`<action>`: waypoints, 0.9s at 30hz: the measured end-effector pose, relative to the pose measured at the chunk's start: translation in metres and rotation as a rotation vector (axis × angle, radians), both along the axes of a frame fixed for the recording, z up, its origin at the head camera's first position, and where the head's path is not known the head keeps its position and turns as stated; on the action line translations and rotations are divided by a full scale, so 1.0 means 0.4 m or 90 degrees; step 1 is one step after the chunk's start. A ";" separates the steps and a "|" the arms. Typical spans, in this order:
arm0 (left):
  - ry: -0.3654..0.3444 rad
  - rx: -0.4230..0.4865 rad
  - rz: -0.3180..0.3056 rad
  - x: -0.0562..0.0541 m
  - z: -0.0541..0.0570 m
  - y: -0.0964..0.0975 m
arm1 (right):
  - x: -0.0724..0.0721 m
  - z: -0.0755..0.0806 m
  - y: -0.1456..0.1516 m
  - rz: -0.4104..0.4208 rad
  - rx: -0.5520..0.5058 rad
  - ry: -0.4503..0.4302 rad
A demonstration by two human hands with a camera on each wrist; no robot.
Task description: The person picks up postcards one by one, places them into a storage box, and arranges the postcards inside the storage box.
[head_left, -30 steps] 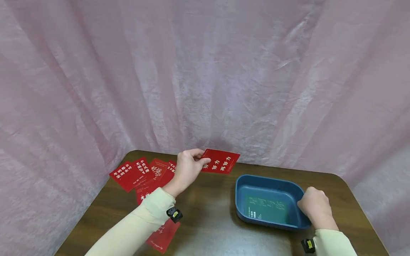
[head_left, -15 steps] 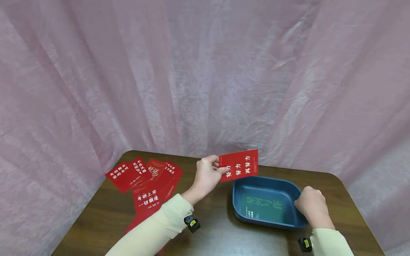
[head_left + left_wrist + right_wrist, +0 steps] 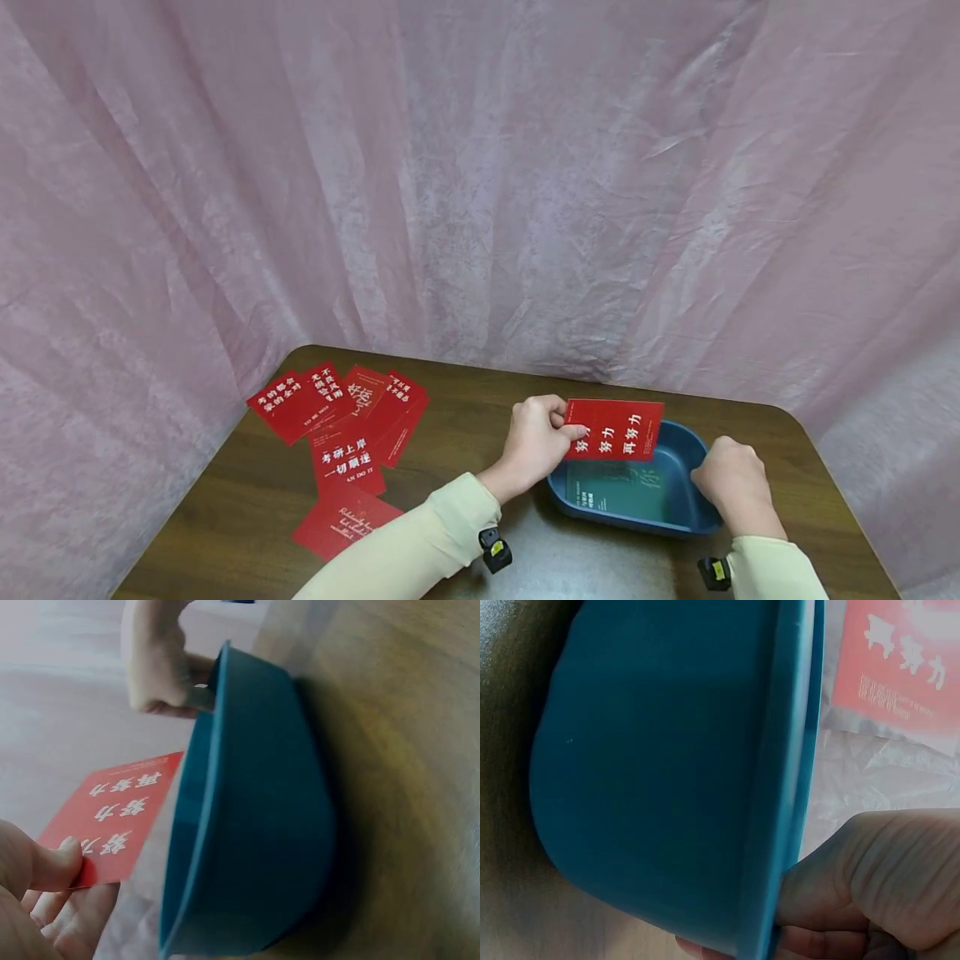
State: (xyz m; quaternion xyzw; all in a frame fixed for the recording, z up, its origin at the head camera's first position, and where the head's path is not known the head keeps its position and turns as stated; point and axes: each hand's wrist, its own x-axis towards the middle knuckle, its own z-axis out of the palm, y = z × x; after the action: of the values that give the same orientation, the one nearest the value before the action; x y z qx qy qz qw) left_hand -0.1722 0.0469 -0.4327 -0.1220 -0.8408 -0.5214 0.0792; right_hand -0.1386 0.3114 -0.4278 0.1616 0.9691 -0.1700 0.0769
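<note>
My left hand (image 3: 534, 442) pinches a red card (image 3: 615, 429) with white characters by its left edge, thumb on top and fingers beneath. The card hovers over the back left part of a blue plastic basin (image 3: 678, 483) and hides some of its rim. In the left wrist view the card (image 3: 112, 817) stands just above the basin's rim. My right hand (image 3: 738, 487) grips the basin's right rim, with the thumb and fingers on either side of the wall in the right wrist view. A green card (image 3: 626, 492) with pale lettering lies flat on the basin's floor.
Several red cards (image 3: 348, 458) with white or gold lettering lie overlapping on the left of the brown wooden table (image 3: 465, 417). My left sleeve (image 3: 405, 542) reaches across near the closest card. A pink curtain (image 3: 480, 183) hangs behind the table's back edge.
The left hand has carried the red card rightward from beside the card pile, then lowered it over the basin. My right hand keeps its hold on the rim.
</note>
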 end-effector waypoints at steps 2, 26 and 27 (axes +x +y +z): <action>-0.014 -0.003 -0.009 0.005 -0.010 0.015 | -0.001 -0.001 0.000 -0.006 -0.005 -0.006; -0.050 -0.352 -0.053 0.040 -0.089 0.108 | -0.002 -0.004 0.000 -0.003 0.009 -0.004; -0.039 -0.372 -0.053 0.041 -0.090 0.110 | -0.002 -0.003 0.000 -0.003 0.010 -0.005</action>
State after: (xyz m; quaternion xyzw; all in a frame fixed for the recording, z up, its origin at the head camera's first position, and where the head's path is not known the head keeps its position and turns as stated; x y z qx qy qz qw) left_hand -0.1557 0.0910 -0.4688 -0.1581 -0.9516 -0.2636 -0.0060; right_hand -0.1393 0.3113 -0.4290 0.1654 0.9696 -0.1617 0.0793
